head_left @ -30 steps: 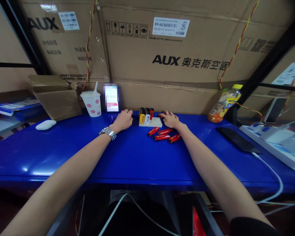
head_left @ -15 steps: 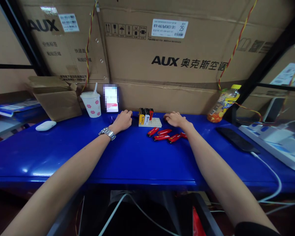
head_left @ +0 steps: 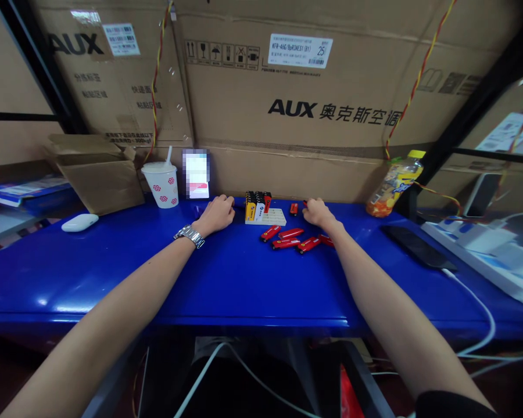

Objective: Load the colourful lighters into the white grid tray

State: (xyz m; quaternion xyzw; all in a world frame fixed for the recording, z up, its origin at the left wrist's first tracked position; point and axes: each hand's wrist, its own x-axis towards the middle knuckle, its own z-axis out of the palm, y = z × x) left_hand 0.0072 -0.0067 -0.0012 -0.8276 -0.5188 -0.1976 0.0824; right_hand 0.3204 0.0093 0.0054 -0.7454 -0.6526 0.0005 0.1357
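A white holder tray [head_left: 277,218] stands near the back of the blue table, with yellow, white and red lighters [head_left: 257,205] upright in its left part. Several red lighters [head_left: 286,242] lie loosely in front of it, and a single red lighter [head_left: 294,208] is just to its right. My right hand [head_left: 317,212] is closed beyond that one; a bit of a red and black lighter shows at its fingertips. Left of the tray, my left hand [head_left: 218,213] rests on the tabletop, fingers loosely bent and holding nothing that I can see.
A lit phone [head_left: 197,174] leans on the cardboard box [head_left: 226,122] behind, beside a paper cup [head_left: 161,186] with a straw. White earbud case [head_left: 80,223] at left. On the right are a drink bottle [head_left: 394,184], a dark phone [head_left: 412,247] on a cable, and a power strip [head_left: 483,261].
My right hand has shifted a little to the right and its fingers have drawn together. A red lighter now shows between it and the tray. My left hand has stayed in place.
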